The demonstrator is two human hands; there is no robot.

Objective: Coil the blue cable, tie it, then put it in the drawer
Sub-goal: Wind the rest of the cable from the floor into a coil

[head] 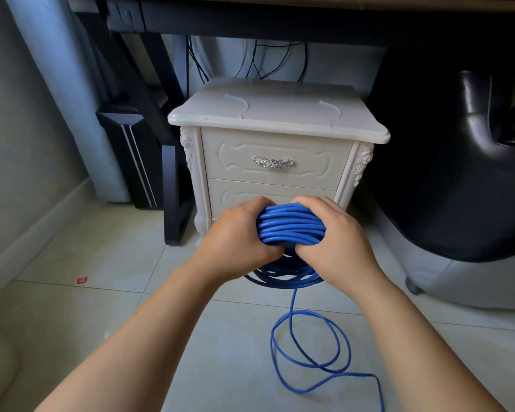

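Blue cable [290,224], mostly wound into a thick bundle of many turns, held in the air in front of the white cabinet [280,114]; we note both hands on it, one at each end of the visible stretch.

Left hand [238,233]: grips the left end of the bundle; its fingers [260,203] curl over the top of the strands and the thumb comes round underneath; closed firmly on the cable.

Right hand [339,236]: the same hold mirrored on the right end; fingers over the top, thumb tucked below; closed on the cable. The two thumbs lie close together under the bundle; we cannot tell whether they touch.

Between the hands the strands run side by side, roughly level; below the hands the lower part of the coil hangs in shadow just above the floor [101,292].

One strand drops from the coil; this loose tail [309,346] lies on the tiled floor in two or so slack loops between the forearms, then runs off the bottom edge of the view.

Top drawer [277,179] of the cabinet: front flush, silver handle [273,162] at its centre; the lower drawer is partly hidden behind the hands.

Small red scrap [82,280] on the tiles, well to the left.
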